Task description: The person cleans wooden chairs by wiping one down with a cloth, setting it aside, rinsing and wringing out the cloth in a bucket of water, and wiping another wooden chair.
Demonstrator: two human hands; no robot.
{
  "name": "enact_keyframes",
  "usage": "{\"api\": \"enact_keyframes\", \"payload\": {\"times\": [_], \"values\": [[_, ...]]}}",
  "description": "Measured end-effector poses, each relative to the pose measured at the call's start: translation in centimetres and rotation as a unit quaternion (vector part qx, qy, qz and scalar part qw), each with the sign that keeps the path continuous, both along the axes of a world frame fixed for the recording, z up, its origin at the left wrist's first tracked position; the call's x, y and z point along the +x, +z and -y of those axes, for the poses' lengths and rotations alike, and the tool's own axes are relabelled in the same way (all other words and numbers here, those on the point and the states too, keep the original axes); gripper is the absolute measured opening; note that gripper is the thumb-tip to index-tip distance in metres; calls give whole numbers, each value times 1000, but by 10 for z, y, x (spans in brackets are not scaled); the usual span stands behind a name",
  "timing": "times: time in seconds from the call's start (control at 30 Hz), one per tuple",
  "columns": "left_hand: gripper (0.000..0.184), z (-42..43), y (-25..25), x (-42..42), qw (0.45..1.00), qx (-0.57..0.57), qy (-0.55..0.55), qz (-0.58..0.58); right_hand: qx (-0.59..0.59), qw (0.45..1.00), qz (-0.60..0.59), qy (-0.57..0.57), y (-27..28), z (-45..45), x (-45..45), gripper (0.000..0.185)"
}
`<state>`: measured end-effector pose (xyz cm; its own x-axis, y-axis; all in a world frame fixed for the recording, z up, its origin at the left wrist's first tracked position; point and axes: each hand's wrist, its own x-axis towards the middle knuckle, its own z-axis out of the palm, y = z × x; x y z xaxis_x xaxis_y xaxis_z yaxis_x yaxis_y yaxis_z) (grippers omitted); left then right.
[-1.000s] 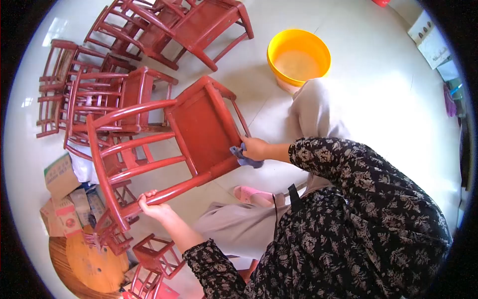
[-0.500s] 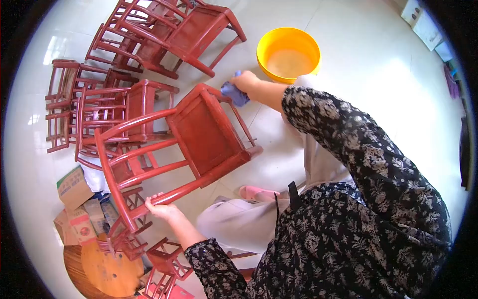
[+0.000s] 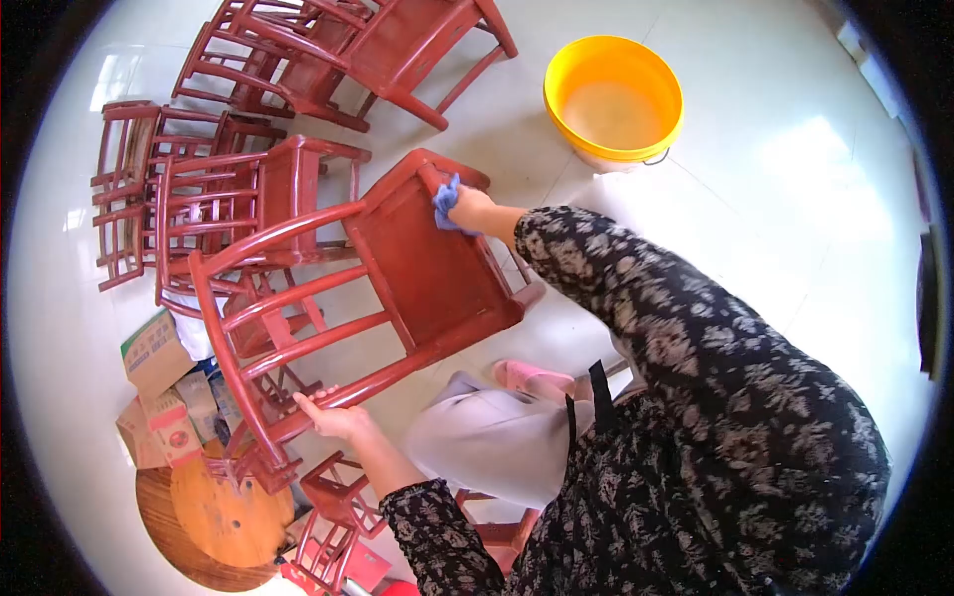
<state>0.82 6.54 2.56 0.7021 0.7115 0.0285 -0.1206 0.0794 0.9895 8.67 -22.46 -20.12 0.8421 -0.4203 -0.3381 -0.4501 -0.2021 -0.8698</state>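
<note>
A red wooden chair (image 3: pixel 429 273) is tilted in front of me, its seat panel facing up and its barred back toward the lower left. My left hand (image 3: pixel 336 417) is closed around the side post of the back, near its top end. In my right hand (image 3: pixel 471 210) a crumpled blue cloth (image 3: pixel 446 205) is gripped, pressed against the front edge of the seat. The fingers under the cloth are partly hidden.
A yellow bucket (image 3: pixel 562 121) with cloudy water stands on the tiled floor, upper right. More red chairs (image 3: pixel 417 45) crowd the upper left. Cardboard boxes (image 3: pixel 157 358), a round wooden board (image 3: pixel 224 512) and a small red stool (image 3: pixel 333 492) lie lower left.
My right hand with the cloth has moved from beside the chair's front corner down onto the seat's edge. My left hand keeps its hold. The view has shifted slightly.
</note>
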Motion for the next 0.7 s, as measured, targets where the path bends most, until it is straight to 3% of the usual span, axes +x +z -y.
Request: {"api": "enact_keyframes", "payload": {"times": [0.03,0.07,0.13,0.2,0.27,0.33,0.37,0.4,0.43,0.47,0.5,0.53,0.57,0.63,0.7], "values": [[28,-2,-2,2,1000,-4,-3,2,-149,971,41,184,-2,3,-9,27],[24,-8,-6,3,1000,-14,-15,5,-290,885,78,356,-4,7,-20,22],[15,-21,-10,3,998,-33,-45,-7,-137,860,32,490,32,17,-68,21],[15,-23,-11,5,996,-54,-66,-19,-28,830,-80,551,48,9,-109,15],[16,-24,-5,3,989,-88,-103,-62,-47,836,-154,524,33,5,-141,22],[12,-41,-8,3,974,-136,-173,-53,-40,815,-138,561,64,22,-152,22],[9,-40,-3,2,968,-177,-170,-57,-101,754,-132,635,61,27,-144,19],[10,-28,1,1,976,-166,-130,-55,-73,758,-262,593,69,36,-144,19],[9,-32,-5,5,972,-196,-122,-51,-89,694,-213,682,81,50,-136,21],[10,-34,-14,10,971,-215,-103,-36,-94,696,156,694,142,79,-149,26],[12,-25,-15,10,971,-224,-82,-16,-165,722,-85,667,31,95,-131,30],[16,-16,-15,16,964,-254,-59,48,-194,798,-97,563,47,129,-121,34],[16,-20,-8,22,966,-247,-61,50,-129,854,-109,491,78,122,-123,28],[16,-16,-3,21,964,-249,-42,87,-43,913,-125,387,111,122,-138,23],[15,-31,4,15,969,-224,-8,106,5,941,-120,315,101,126,-141,22]]}}
